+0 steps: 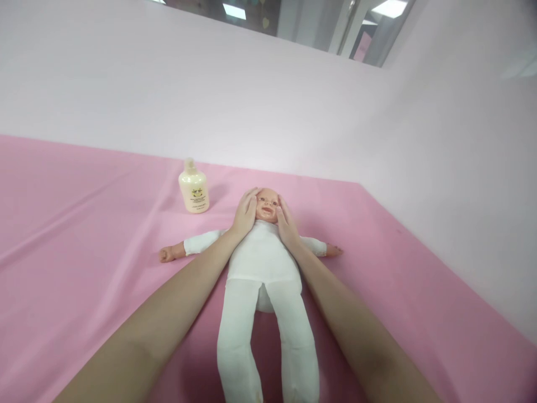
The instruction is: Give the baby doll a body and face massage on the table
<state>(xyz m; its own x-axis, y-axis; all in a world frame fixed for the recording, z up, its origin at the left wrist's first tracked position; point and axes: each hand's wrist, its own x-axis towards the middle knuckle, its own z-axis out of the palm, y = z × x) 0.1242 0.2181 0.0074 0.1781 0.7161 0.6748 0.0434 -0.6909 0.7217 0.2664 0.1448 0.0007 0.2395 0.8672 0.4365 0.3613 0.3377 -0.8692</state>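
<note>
A baby doll (264, 252) with a white cloth body lies on its back, head at the far end and arms spread out sideways. My left hand (245, 214) lies along the left side of the doll's head, fingers stretched out and pointing away from me. Against the head's right side rests my right hand (287, 221), also with its fingers extended. Between the two palms the doll's face stays uncovered. The backs of both hands face outward, and parts of the fingers behind the head are hidden. Both forearms run alongside the doll's body.
A pale yellow lotion bottle (194, 189) stands upright to the left of the doll's head. Pink cloth (104, 235) with creases covers the table. White walls (210, 95) rise behind and to the right, with a window (310, 25) at the top.
</note>
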